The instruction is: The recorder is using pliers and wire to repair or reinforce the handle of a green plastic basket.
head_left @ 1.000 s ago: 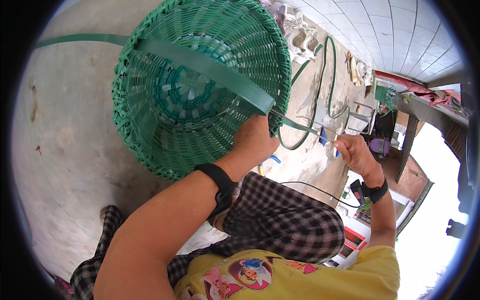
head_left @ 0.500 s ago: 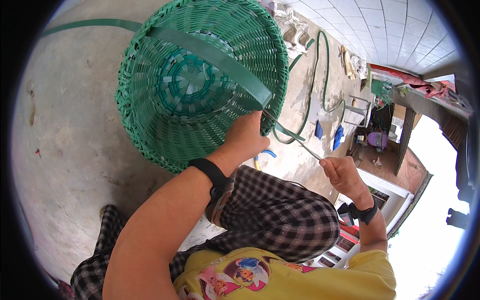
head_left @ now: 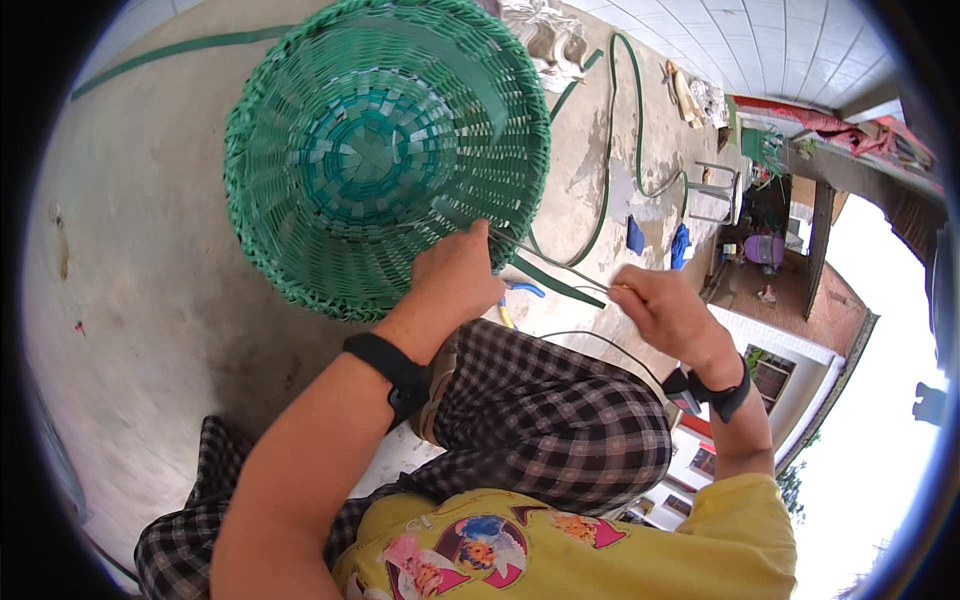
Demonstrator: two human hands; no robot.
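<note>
A green woven basket (head_left: 268, 225) is tilted with its open mouth toward me, so its inner wall and round base show. At its lower right rim, my left hand (head_left: 455, 278) is closed on the edge; its fingertips are partly hidden. My right hand (head_left: 662, 312), off to the right, is closed round one end of a thin metal rod (head_left: 548, 258). The rod's other end meets the rim beside my left fingers. A flat green plastic strap (head_left: 470, 75) curves inside the basket. Just below the rod, a strap end (head_left: 560, 284) sticks out past the rim.
Blue-and-yellow-handled pliers (head_left: 524, 289) lie on the concrete floor (head_left: 140, 240) by my knee. Long green strap (head_left: 607, 170) loops across the floor to the right. Farther off are a metal stool (head_left: 715, 192), blue items (head_left: 636, 235) and whitish sacks (head_left: 548, 40).
The basket has shifted slightly left and up in view. The strap arch that crossed over its mouth now lies lower, inside it. My right hand has moved up and left with the rod.
</note>
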